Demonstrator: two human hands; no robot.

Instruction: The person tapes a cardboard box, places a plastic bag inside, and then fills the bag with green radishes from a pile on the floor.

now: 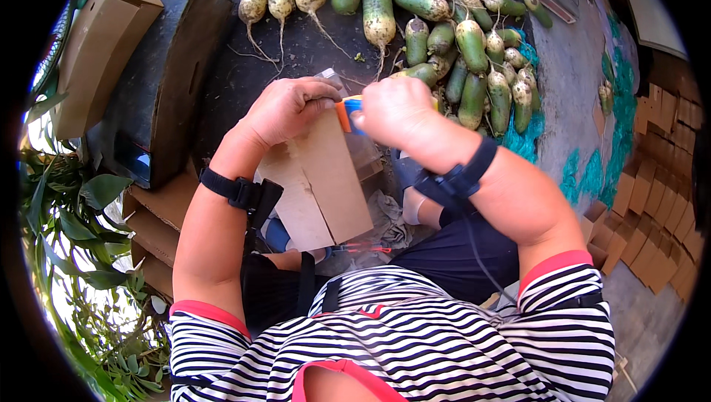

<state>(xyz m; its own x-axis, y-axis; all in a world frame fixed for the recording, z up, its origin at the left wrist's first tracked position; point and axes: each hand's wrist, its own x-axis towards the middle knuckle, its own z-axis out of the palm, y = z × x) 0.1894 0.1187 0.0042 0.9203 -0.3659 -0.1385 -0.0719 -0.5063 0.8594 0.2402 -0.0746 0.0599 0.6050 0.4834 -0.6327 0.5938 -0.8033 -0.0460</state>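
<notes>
Leafy green plants (105, 190), crumpled teal material (625, 102).

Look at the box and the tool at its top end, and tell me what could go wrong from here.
Left grip: its fingers are close to the orange-and-blue tool in the right grip, so a slip might catch them.
Cable: it hangs loose below the right wrist strap and could snag.
Cardboard box: it is between the legs and might shift if pushed hard.
</notes>
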